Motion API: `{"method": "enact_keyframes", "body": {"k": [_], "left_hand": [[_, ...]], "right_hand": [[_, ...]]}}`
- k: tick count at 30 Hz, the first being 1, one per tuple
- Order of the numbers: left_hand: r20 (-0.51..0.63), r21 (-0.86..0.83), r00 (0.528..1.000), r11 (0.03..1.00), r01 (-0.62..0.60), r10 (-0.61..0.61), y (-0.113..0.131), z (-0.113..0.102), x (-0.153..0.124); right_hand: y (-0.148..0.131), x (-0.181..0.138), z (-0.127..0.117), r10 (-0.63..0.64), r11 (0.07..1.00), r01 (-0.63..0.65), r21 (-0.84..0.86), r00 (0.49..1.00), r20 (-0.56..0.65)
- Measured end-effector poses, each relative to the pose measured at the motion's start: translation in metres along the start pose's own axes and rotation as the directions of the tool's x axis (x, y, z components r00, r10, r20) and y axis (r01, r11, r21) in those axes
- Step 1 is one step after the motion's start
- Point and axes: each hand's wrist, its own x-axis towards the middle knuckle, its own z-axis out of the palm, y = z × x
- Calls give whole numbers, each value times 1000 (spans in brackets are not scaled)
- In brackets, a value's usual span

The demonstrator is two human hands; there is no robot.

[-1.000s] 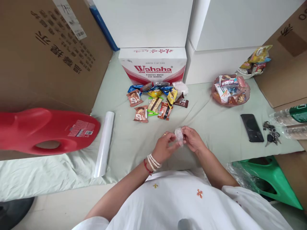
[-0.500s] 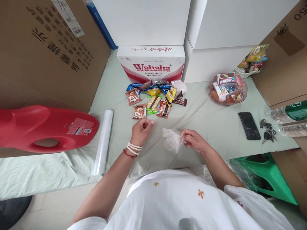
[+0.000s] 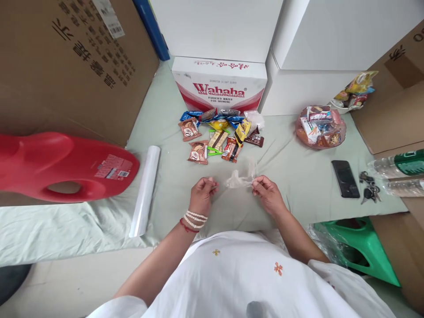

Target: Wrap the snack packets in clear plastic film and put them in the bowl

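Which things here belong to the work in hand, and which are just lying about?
In hand: clear plastic bag, pinched by right hand; left hand beside it; snack packets nearest.
Lying about: red jug, white roll, phone, keys, Wahaha box.

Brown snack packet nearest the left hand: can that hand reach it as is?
Probably yes. The brown snack packet lies just beyond the left hand, nothing between; the clear bag, held by the right hand, is off to the side.

A pale green, sheet-covered table (image 3: 298,185) fills the middle. A large brown cardboard box (image 3: 66,66) stands at ten o'clock, a second carton (image 3: 391,110) at two and white boxes (image 3: 215,26) at twelve. Pale floor (image 3: 66,282) shows at seven, under soft, even light.
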Motion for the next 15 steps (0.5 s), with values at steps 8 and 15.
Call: {"method": "enact_keyframes", "body": {"k": [8,15], "left_hand": [[306,426,868,759,-492,391,36,-1,-13],[238,209,942,934,-289,238,20,23,13]], "right_hand": [[-10,0,11,-151,967,184,-178,971,184],[-11,8,13,-94,975,118,-191,987,127]]}}
